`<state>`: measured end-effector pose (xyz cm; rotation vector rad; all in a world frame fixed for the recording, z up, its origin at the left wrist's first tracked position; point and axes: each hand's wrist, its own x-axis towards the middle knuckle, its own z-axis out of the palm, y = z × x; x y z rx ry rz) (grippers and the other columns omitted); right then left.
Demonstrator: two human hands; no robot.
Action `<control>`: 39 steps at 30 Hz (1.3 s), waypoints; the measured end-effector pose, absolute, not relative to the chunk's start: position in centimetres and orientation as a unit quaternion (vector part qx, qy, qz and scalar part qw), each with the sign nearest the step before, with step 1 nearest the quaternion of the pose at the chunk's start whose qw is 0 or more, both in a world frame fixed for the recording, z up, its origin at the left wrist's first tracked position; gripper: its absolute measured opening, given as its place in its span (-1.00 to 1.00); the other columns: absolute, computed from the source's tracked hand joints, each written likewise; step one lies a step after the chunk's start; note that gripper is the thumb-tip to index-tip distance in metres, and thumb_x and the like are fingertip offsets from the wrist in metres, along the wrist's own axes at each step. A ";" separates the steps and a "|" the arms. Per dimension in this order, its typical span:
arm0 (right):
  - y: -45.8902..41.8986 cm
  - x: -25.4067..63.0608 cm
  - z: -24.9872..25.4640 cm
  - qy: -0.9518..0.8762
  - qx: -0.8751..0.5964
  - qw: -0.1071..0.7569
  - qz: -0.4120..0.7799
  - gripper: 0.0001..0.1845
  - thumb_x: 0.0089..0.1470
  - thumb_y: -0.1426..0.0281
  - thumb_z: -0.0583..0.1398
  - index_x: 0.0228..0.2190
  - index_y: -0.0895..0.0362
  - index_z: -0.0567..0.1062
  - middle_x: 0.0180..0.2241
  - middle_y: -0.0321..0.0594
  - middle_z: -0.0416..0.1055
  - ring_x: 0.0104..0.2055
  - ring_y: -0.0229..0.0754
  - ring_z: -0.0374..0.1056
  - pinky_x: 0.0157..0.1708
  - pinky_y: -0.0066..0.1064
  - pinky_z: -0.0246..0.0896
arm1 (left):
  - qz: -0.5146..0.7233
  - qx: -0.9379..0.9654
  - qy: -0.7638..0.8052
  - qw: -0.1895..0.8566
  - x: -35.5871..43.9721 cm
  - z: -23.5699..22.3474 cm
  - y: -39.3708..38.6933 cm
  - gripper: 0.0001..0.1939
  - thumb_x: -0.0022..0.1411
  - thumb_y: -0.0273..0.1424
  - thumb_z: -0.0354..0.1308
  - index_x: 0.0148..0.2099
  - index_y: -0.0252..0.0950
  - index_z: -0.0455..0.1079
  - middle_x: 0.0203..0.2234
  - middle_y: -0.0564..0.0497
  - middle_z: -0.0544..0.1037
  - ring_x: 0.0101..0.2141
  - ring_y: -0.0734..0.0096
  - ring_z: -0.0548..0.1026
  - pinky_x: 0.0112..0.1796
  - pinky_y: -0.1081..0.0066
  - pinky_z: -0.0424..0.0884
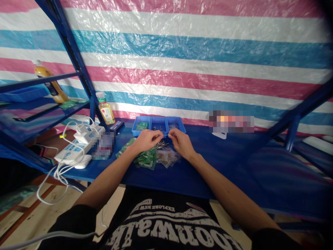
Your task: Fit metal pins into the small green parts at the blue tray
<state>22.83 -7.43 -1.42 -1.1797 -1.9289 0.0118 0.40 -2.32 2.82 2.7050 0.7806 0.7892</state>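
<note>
My left hand (147,140) and my right hand (181,142) meet above the desk, fingertips pinched. Between them stretches a thin whitish piece (165,134), too small to identify. Just below lie small dark metal pieces (163,143) in a loose pile. Green plastic packets (146,158) spread under and beside my left forearm. Clear packets (168,157) lie below my right hand. Behind my hands stands a blue three-part tray (159,121); green packets fill part of its left compartment, a few metal pieces are in the middle one, and clear packets show in the right.
A white power strip (70,152) with plugs and trailing cables occupies the desk's left side. Near it stand a bottle of yellow liquid (106,109) and a dark blue box (117,127). Blue metal posts (75,55) frame the desk (223,163); a striped sheet (182,52) hangs behind.
</note>
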 end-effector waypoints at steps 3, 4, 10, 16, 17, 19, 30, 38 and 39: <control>-7.4 22.9 -1.5 -0.774 -0.471 0.422 0.008 -0.85 0.39 0.34 0.05 -0.15 0.03 0.41 -0.19 -0.15 0.54 -0.15 -0.03 0.47 -0.15 -0.27 0.29 | 0.265 0.921 0.262 0.109 0.4 2.7 -2.3 -0.72 0.46 -0.29 0.04 -0.15 -0.27 0.56 -0.59 0.11 0.45 -0.53 0.49 0.39 -0.41 0.49 0.15; -7.3 22.9 -1.6 -0.775 -0.471 0.421 0.009 -0.85 0.38 0.34 0.05 -0.15 0.03 0.41 -0.19 -0.15 0.54 -0.15 -0.03 0.47 -0.15 -0.27 0.28 | 0.264 0.922 0.262 0.110 0.4 2.7 -2.2 -0.72 0.45 -0.29 0.05 -0.15 -0.27 0.56 -0.58 0.11 0.45 -0.53 0.49 0.39 -0.41 0.49 0.15; -7.3 22.9 -1.7 -0.776 -0.468 0.423 0.010 -0.86 0.38 0.36 0.05 -0.15 0.03 0.42 -0.18 -0.15 0.54 -0.15 -0.04 0.47 -0.17 -0.29 0.28 | 0.258 0.924 0.258 0.112 0.4 2.6 -2.1 -0.74 0.45 -0.31 0.05 -0.14 -0.27 0.55 -0.56 0.10 0.48 -0.51 0.49 0.41 -0.40 0.49 0.16; -7.3 22.7 -1.7 -0.785 -0.454 0.421 0.010 -0.85 0.39 0.35 0.05 -0.14 0.04 0.42 -0.21 -0.16 0.52 -0.16 -0.05 0.46 -0.15 -0.30 0.27 | 0.255 0.925 0.256 0.115 0.4 2.7 -2.2 -0.73 0.45 -0.30 0.04 -0.15 -0.27 0.55 -0.56 0.10 0.47 -0.52 0.48 0.40 -0.41 0.49 0.15; -7.4 22.7 -1.7 -0.788 -0.450 0.420 0.011 -0.84 0.40 0.35 0.05 -0.14 0.04 0.42 -0.21 -0.15 0.52 -0.17 -0.05 0.46 -0.15 -0.30 0.27 | 0.253 0.927 0.253 0.117 0.4 2.7 -2.3 -0.73 0.46 -0.30 0.04 -0.15 -0.27 0.55 -0.56 0.10 0.47 -0.51 0.48 0.40 -0.41 0.49 0.15; -7.4 22.6 -1.8 -0.793 -0.442 0.418 0.013 -0.84 0.41 0.33 0.04 -0.14 0.04 0.42 -0.22 -0.15 0.52 -0.17 -0.06 0.46 -0.15 -0.31 0.27 | 0.249 0.929 0.247 0.117 0.5 2.6 -2.3 -0.73 0.46 -0.30 0.03 -0.15 -0.27 0.54 -0.54 0.09 0.49 -0.50 0.48 0.41 -0.40 0.49 0.15; -7.6 22.3 -1.7 -0.810 -0.431 0.397 0.028 -0.81 0.44 0.29 0.03 -0.12 0.05 0.42 -0.17 -0.15 0.53 -0.16 -0.08 0.45 -0.15 -0.32 0.25 | 0.257 0.931 0.238 0.108 0.6 2.2 -2.2 -0.75 0.45 -0.30 0.07 -0.17 -0.26 0.53 -0.54 0.11 0.47 -0.50 0.49 0.40 -0.40 0.49 0.14; -7.9 22.2 -1.4 -0.807 -0.451 0.380 0.026 -0.80 0.45 0.29 0.02 -0.12 0.04 0.42 -0.18 -0.17 0.53 -0.16 -0.09 0.46 -0.15 -0.34 0.23 | 0.268 0.926 0.243 0.110 0.6 2.4 -2.4 -0.76 0.43 -0.30 0.10 -0.19 -0.26 0.56 -0.55 0.10 0.48 -0.50 0.50 0.40 -0.40 0.50 0.16; -8.0 22.1 -1.4 -0.807 -0.455 0.377 0.024 -0.80 0.45 0.29 0.02 -0.12 0.04 0.42 -0.17 -0.17 0.54 -0.16 -0.09 0.46 -0.16 -0.35 0.23 | 0.270 0.925 0.243 0.111 0.6 2.4 -2.4 -0.76 0.42 -0.30 0.10 -0.19 -0.26 0.57 -0.55 0.10 0.48 -0.50 0.50 0.40 -0.40 0.50 0.16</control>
